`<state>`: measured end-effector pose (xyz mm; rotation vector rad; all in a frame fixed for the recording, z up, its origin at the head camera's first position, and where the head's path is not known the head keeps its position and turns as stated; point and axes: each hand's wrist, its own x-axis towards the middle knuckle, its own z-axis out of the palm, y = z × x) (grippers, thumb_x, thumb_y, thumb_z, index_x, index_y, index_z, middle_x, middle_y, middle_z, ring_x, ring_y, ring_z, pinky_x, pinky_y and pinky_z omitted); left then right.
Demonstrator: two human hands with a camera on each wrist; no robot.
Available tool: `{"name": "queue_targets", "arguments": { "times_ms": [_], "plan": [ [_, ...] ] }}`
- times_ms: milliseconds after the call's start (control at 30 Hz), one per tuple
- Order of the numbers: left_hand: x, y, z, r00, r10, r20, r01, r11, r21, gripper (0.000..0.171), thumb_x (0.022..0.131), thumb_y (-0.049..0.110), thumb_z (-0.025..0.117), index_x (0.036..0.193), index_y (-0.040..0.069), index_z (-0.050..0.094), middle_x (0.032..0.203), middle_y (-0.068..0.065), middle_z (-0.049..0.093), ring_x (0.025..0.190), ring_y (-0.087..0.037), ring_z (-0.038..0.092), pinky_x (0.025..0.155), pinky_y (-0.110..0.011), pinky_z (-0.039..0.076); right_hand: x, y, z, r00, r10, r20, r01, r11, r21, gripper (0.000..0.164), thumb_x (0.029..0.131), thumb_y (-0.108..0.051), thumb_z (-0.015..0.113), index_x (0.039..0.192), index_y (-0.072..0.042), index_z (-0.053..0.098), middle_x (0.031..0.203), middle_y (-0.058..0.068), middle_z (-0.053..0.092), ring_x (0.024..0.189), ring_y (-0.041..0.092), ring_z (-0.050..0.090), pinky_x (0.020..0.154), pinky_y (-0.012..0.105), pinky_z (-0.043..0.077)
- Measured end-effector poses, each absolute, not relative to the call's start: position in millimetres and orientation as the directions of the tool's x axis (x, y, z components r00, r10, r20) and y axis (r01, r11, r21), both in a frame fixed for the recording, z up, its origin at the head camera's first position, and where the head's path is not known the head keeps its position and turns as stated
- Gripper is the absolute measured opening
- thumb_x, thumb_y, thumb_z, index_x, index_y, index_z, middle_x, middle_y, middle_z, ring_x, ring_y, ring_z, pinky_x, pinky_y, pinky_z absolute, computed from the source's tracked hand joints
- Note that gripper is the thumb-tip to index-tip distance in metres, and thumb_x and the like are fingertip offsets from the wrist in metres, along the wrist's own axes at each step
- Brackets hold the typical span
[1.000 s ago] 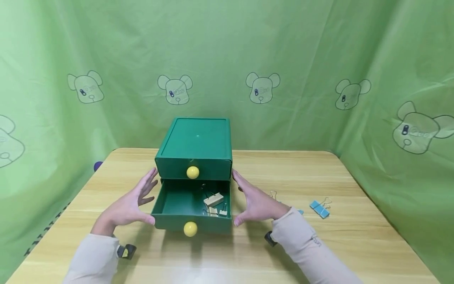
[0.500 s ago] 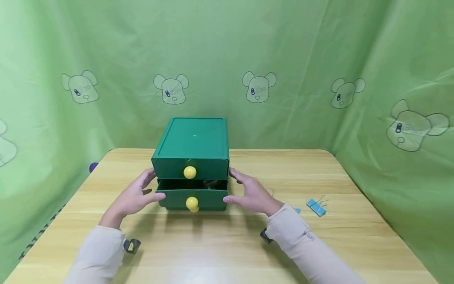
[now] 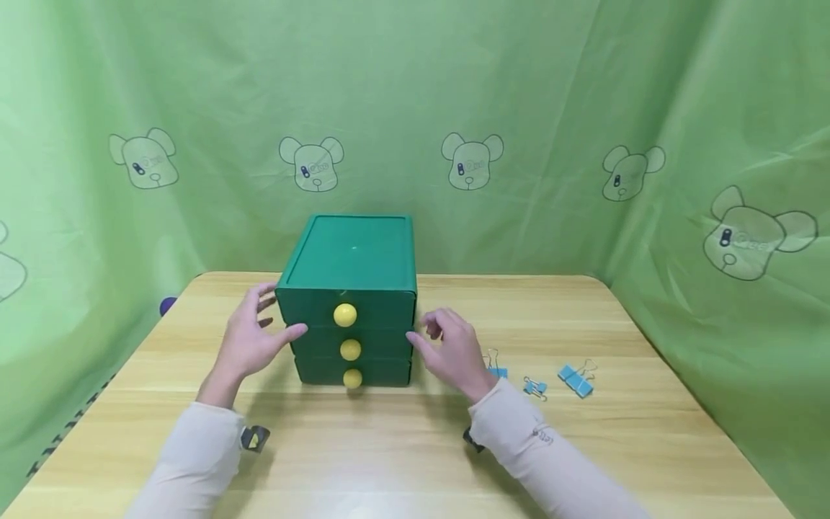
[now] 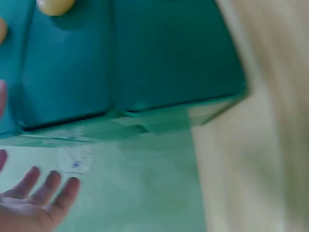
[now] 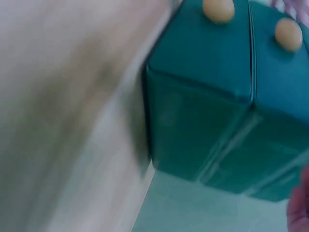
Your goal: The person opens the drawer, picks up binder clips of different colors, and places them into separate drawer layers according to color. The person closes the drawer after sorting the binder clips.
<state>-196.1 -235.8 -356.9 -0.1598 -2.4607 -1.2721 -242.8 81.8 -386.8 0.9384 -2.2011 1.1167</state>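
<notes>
In the head view a green box with three drawers (image 3: pixel 350 252) stands on the table, all drawers closed flush, each with a round yellow knob (image 3: pixel 350 350). My left hand (image 3: pixel 249 342) is at its left side, fingers spread along the side and thumb over the front's left edge; whether the thumb touches cannot be told. At the right side is my right hand (image 3: pixel 454 353), its thumb tip by the front's right edge and its fingers loosely bent, holding nothing. The left wrist view shows the left hand's fingers (image 4: pixel 41 186) apart from the box.
Right of the box lie blue binder clips: a large one (image 3: pixel 576 380), a small one (image 3: pixel 534 388) and another (image 3: pixel 498 372) partly behind the right hand. A green curtain (image 3: pixel 389 86) with bear-head prints surrounds the wooden table (image 3: pixel 402 461).
The middle drawer has slid back into the box, hiding the pale binder clips seen inside it. Both hands moved forward with it, and the right hand now sits slightly off the side.
</notes>
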Motion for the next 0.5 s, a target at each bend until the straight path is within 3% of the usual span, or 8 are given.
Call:
{"name": "queue_targets", "arguments": {
  "times_ms": [100,167,233,367,500],
  "plan": [
    [-196.2,-228.7,-344.9,-0.869,-0.050,0.492,0.379,0.571,0.728,0.075,0.079,0.017,0.082,0.140,0.006,0.040,0.150,-0.017,0.032,0.134,-0.041,0.035,0.099,-0.057,0.040,-229.0,73.3,-390.8,-0.661,-0.447,0.602,-0.747,0.316,-0.585,0.012,0.084,-0.008,0.075,0.086,-0.004,0.064,0.071,-0.002,0.057,0.061,0.013,0.053,0.055,0.026,0.048],
    [-199.7,-224.3,-335.6,-0.838,-0.024,0.544,0.431,0.582,0.690,0.071,0.080,0.016,0.081,0.139,0.008,0.044,0.154,-0.013,0.028,0.137,-0.039,0.031,0.100,-0.059,0.038,-220.9,64.3,-391.8,-0.700,-0.579,0.418,-0.671,0.330,-0.664,0.014,0.088,-0.014,0.072,0.097,-0.006,0.066,0.077,-0.003,0.061,0.062,0.008,0.053,0.056,0.024,0.049],
    [-205.9,-220.6,-328.1,-0.823,0.014,0.567,0.463,0.595,0.657,0.066,0.080,0.018,0.081,0.137,0.011,0.049,0.156,-0.009,0.025,0.140,-0.038,0.027,0.103,-0.062,0.032,-215.6,53.8,-391.9,-0.703,-0.684,0.194,-0.601,0.426,-0.677,0.030,0.090,-0.022,0.071,0.116,-0.008,0.064,0.093,0.002,0.066,0.064,0.007,0.055,0.061,0.025,0.049],
    [-219.3,-212.7,-324.9,-0.804,0.049,0.592,0.506,0.581,0.638,0.046,0.079,0.016,0.081,0.121,0.006,0.065,0.148,-0.009,0.043,0.143,-0.032,0.024,0.110,-0.060,0.021,-216.5,37.5,-395.4,-0.657,-0.753,-0.025,-0.605,0.547,-0.579,0.059,0.090,-0.031,0.071,0.142,-0.016,0.047,0.124,0.008,0.061,0.065,0.003,0.053,0.070,0.022,0.046],
    [-226.0,-209.9,-332.1,-0.785,-0.005,0.620,0.525,0.528,0.668,0.034,0.075,0.007,0.084,0.105,-0.001,0.070,0.127,-0.015,0.060,0.142,-0.028,0.028,0.113,-0.052,0.020,-220.4,26.9,-399.9,-0.652,-0.754,-0.075,-0.609,0.581,-0.540,0.066,0.090,-0.032,0.071,0.147,-0.018,0.042,0.128,0.006,0.059,0.071,0.007,0.057,0.077,0.024,0.045]
  ]
}}
